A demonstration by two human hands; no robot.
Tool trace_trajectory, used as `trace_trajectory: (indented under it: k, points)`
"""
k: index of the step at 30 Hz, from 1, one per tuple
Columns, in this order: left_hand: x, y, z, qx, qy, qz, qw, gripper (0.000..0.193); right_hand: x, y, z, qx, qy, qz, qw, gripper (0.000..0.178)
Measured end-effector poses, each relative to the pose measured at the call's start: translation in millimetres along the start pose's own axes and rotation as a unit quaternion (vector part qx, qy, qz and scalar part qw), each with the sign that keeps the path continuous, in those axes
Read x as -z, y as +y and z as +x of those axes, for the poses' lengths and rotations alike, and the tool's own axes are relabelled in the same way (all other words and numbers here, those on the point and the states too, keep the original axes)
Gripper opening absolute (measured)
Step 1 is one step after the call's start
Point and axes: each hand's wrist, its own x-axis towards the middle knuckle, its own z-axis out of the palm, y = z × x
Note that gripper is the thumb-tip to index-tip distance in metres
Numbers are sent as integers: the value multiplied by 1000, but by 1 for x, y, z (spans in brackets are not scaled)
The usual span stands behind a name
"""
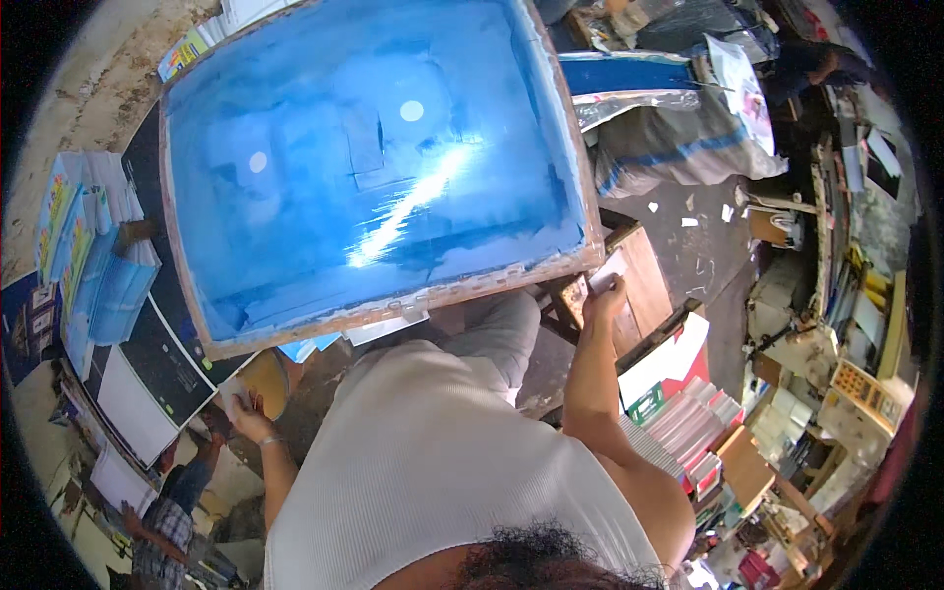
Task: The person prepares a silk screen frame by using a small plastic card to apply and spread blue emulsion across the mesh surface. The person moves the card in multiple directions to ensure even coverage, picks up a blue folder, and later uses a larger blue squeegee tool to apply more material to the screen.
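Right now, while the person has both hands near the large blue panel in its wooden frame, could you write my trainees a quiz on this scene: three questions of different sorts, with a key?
1. Multiple choice: how many pale round spots show on the glossy blue rectangular panel?
A) one
B) two
C) four

2. True or false: a grey woven sack with a blue stripe lies to the right of the worn wooden frame around the panel.

3. Fill in: near the frame's lower-right corner, the person's bare ____ hand holds a small white piece.

Key: 1. B; 2. True; 3. right.
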Motion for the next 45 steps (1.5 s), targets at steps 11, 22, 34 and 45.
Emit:
trace_trajectory:
  k: [11,22,34,45]
  points:
    - [-20,-41,17,-51,16,-19,998,43,-84,-170,-102,258,-272,47,926,27]
    - [27,-50,9,-19,22,-66,997,43,-218,-194,-202,463,-386,-251,757,25]
    - [21,-65,-2,5,74,-117,990,52,-344,-135,-257,715,-310,-516,355,30]
    - [25,-82,9,-5,95,-104,990,46,-345,-106,-240,762,-290,-521,254,34]
